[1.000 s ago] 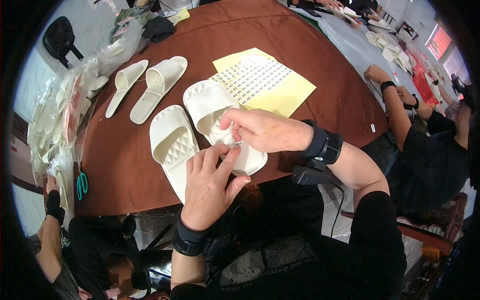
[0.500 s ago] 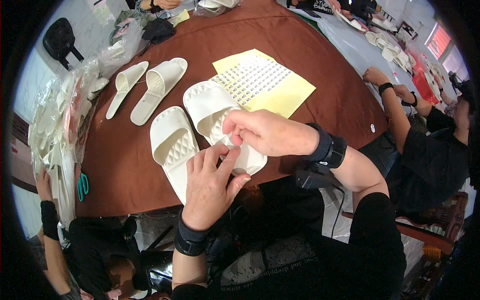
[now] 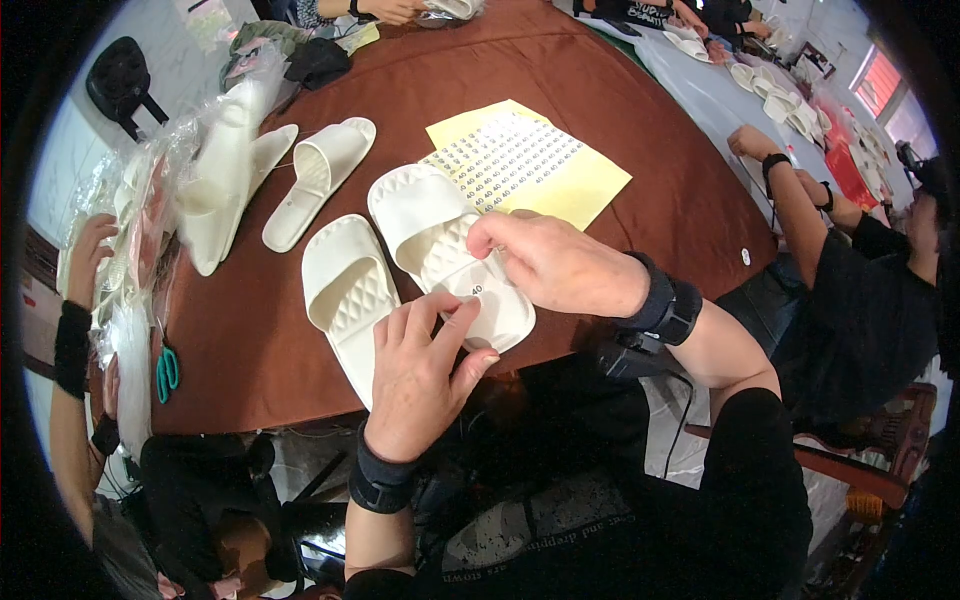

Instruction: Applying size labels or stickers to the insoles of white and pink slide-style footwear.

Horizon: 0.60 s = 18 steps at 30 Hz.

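Note:
Two white slippers lie side by side in front of me, the left slipper and the right slipper, both with quilted insoles. A small clear label with dark print is on the right slipper's heel. My left hand rests over the heels, fingertips bent beside the label and thumb held apart. My right hand is curled above the right slipper's outer edge; its fingertips are partly hidden, and I cannot see whether they hold anything. Yellow sheets of printed labels lie just beyond it.
Another white slipper lies at the left of the brown-covered table. Beside it, plastic-wrapped white slippers overlap its mate. Teal-handled scissors rest near the left edge. A co-worker's hand is at the bagged pile.
My right hand has moved slightly up and right, uncovering the label on the heel. My left hand stays nearly still. Wrapped slippers now cover part of the far pair; a co-worker's hand at left has risen.

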{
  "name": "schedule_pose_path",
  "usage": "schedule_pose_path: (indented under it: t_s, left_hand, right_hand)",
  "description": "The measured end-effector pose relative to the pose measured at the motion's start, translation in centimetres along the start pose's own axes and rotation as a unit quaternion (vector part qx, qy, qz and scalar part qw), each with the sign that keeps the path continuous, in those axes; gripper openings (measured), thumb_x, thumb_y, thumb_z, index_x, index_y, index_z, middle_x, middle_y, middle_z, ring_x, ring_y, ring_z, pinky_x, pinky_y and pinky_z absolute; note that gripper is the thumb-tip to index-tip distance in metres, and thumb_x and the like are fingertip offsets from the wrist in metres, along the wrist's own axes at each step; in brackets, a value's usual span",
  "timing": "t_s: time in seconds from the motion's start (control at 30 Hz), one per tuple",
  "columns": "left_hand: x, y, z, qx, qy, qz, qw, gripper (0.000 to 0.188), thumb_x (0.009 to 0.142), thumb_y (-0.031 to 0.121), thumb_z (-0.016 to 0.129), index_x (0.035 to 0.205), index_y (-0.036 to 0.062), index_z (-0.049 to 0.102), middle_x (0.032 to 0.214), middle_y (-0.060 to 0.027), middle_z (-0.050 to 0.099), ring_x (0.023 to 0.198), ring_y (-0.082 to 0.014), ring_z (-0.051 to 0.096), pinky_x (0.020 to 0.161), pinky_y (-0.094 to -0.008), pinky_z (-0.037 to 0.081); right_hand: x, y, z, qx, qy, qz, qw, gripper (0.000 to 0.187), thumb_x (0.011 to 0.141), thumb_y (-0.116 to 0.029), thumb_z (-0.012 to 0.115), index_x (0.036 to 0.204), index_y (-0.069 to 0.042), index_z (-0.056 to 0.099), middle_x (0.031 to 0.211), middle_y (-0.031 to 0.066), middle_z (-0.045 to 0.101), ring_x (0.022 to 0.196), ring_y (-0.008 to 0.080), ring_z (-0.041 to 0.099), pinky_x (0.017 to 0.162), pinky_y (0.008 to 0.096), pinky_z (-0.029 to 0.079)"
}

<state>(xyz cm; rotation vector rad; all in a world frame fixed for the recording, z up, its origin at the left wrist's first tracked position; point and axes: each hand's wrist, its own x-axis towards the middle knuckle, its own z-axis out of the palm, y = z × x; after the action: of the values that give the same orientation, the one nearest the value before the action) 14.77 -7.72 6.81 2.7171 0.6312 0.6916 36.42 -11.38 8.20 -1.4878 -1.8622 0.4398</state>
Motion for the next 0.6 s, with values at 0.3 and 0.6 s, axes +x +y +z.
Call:
schedule_pose_path:
  t_s: [0.3, 0.6]
  left_hand:
    - [-0.3, -0.2, 0.0, -0.009, 0.018, 0.023, 1.0, 0.045, 0.078, 0.022, 0.074, 0.119, 0.0055, 0.061, 0.11, -0.0104, 0.056, 0.102, -0.0315, 0.053, 0.087, -0.0422, 0.04]
    - [-0.4, 0.0, 0.0, 0.012, 0.034, 0.075, 0.997, 0.041, 0.077, 0.024, 0.074, 0.113, 0.0074, 0.063, 0.109, -0.0095, 0.057, 0.101, -0.0311, 0.053, 0.087, -0.0433, 0.039]
  right_hand:
    - [-1.9, -0.5, 0.2, -0.04, -0.064, -0.091, 0.993, 0.025, 0.086, -0.001, 0.053, 0.109, -0.006, 0.057, 0.088, 0.0197, 0.06, 0.084, 0.0397, 0.059, 0.076, 0.0447, 0.048]
    - [-3.2, -1.7, 1.1, -0.157, -0.083, -0.162, 0.971, 0.035, 0.091, -0.027, 0.06, 0.119, -0.008, 0.05, 0.113, 0.0085, 0.059, 0.107, 0.0261, 0.054, 0.087, 0.0389, 0.041]
